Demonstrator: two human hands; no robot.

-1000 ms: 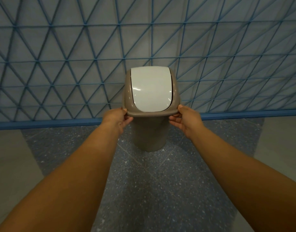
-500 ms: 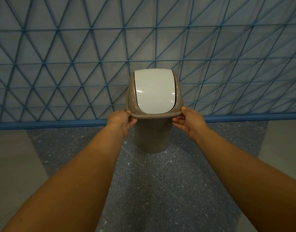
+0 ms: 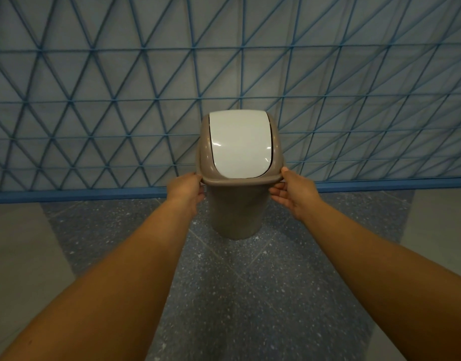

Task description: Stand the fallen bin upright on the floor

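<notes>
Taupe plastic forms the bin (image 3: 236, 214), which stands upright on the speckled grey floor (image 3: 250, 295) just in front of the blue baseboard (image 3: 94, 195) and the wall (image 3: 120, 74) with its blue triangle pattern. Left of the bin lies open floor, with a paler grey tile (image 3: 16, 243) farther out. The left hand (image 3: 185, 190) touches the left edge of the bin's rim, fingers (image 3: 199, 196) curled under it. A white swing lid (image 3: 240, 145) sits shut on top. The right hand (image 3: 293, 192) meets the rim's right edge, thumb on top, fingers spread loosely beneath. Right of the bin, open floor runs to another pale tile (image 3: 437, 217).
</notes>
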